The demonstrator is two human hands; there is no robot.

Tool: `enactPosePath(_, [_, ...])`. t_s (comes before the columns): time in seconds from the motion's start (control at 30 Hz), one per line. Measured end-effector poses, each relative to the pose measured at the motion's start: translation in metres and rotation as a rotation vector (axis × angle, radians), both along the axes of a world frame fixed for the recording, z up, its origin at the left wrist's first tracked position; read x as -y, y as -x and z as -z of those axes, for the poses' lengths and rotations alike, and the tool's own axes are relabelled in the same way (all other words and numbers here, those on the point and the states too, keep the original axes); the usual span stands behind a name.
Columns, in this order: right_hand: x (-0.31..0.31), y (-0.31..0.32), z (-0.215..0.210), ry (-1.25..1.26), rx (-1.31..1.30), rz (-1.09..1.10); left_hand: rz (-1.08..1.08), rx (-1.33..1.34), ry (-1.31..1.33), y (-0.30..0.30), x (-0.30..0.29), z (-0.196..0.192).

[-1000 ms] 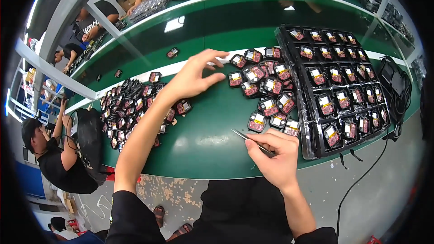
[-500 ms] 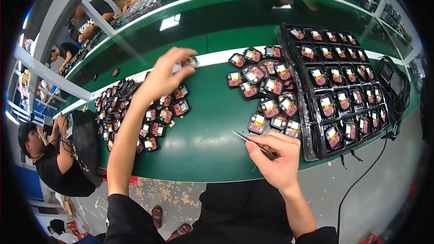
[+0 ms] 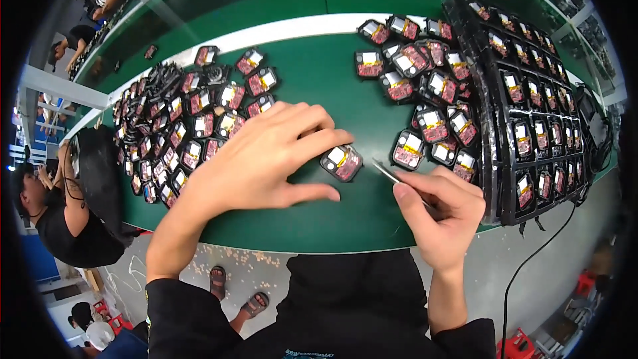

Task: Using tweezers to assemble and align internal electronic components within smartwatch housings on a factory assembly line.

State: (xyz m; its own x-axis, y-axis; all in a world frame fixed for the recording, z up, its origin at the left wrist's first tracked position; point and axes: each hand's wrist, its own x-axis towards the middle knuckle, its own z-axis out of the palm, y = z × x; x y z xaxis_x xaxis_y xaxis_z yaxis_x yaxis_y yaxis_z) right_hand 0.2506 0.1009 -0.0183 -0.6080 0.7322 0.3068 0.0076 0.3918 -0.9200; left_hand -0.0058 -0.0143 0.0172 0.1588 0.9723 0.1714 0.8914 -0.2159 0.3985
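Note:
My left hand (image 3: pixel 269 159) is over the middle of the green table, fingers and thumb apart. Its index fingertip is at the upper edge of a single small device (image 3: pixel 343 162), a black casing with a red circuit board, a white block and yellow tape. The device lies face up on the table. In my right hand (image 3: pixel 444 216) is a pair of metal tweezers (image 3: pixel 387 171), tips toward that device but apart from it. Just beyond the right hand lies a heap of similar devices (image 3: pixel 435 86).
More such devices (image 3: pixel 201 103) are piled on the left. At the right a black compartment tray (image 3: pixel 490 113) holds rows of them. A white ledge (image 3: pixel 286 26) runs along the back, with clear panels behind. A black cable (image 3: pixel 508 286) hangs at the right. Other people (image 3: pixel 73 206) sit at the left.
My left hand has come down from the far ledge toward me and right, and a device now lies by its fingers. My right hand still holds the tweezers. The whole view has shifted.

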Motion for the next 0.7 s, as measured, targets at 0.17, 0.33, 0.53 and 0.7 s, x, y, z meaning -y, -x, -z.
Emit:
enactPosePath(0.17, [0.0, 0.0, -0.001, -0.02, 0.01, -0.006, 0.023, 0.06, -0.025, 0.003, 0.0, 0.004])
enactPosePath(0.33, [-0.001, -0.002, 0.002, -0.034, 0.041, -0.025, 0.019, 0.126, 0.004, -0.003, -0.001, 0.01])
enactPosePath(0.53, [0.0, -0.001, -0.003, -0.102, 0.114, -0.072, 0.099, 0.225, 0.078, -0.001, -0.001, 0.011])
enactPosePath(0.7, [-0.002, 0.004, -0.001, -0.119, 0.185, -0.087, 0.094, 0.275, 0.083, 0.0, -0.003, 0.015])
